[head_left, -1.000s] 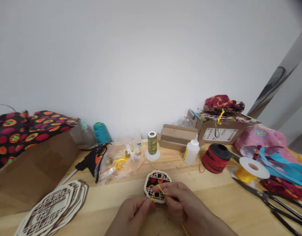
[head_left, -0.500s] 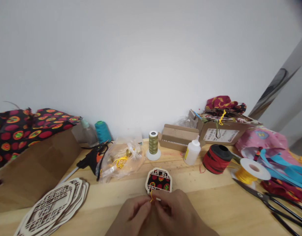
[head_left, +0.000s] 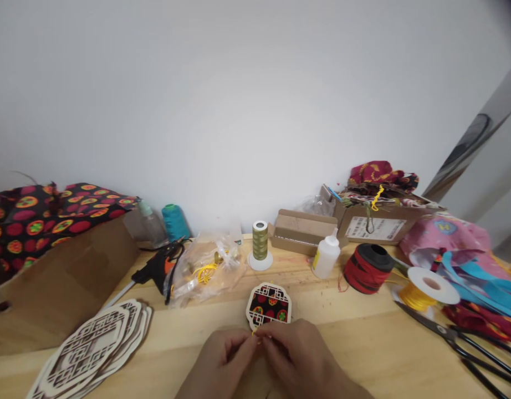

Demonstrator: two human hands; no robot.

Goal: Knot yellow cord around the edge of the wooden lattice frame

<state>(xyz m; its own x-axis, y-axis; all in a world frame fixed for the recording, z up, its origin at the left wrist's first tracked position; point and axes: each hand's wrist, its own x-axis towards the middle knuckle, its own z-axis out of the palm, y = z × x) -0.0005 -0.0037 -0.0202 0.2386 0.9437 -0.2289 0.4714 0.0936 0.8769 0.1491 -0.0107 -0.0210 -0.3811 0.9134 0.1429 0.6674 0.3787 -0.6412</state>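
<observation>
Near the front of the wooden table lies a small lattice-cut wooden ornament (head_left: 269, 306) backed with dark fruit-print fabric. A yellow cord (head_left: 254, 332) comes off its lower edge. My left hand (head_left: 226, 357) is closed, thumb and index finger pinched on the cord just below the ornament. My right hand (head_left: 299, 354) is closed against it, its fingertips also pinching the cord. The two hands' fingertips meet, and most of the cord between them is hidden.
Left are stacked lattice panels (head_left: 89, 349), a cardboard box (head_left: 64, 288), a glue gun (head_left: 158, 271) and a plastic bag (head_left: 209, 271). Behind stands olive thread (head_left: 260, 244). Right are a glue bottle (head_left: 327, 256), red cord spool (head_left: 368, 269), yellow cord spool (head_left: 422, 293) and scissors (head_left: 450, 335).
The yellow loop and pale tip that showed above my fingers have gone down between them. My right index finger has moved slightly left, closer to the left fingertips.
</observation>
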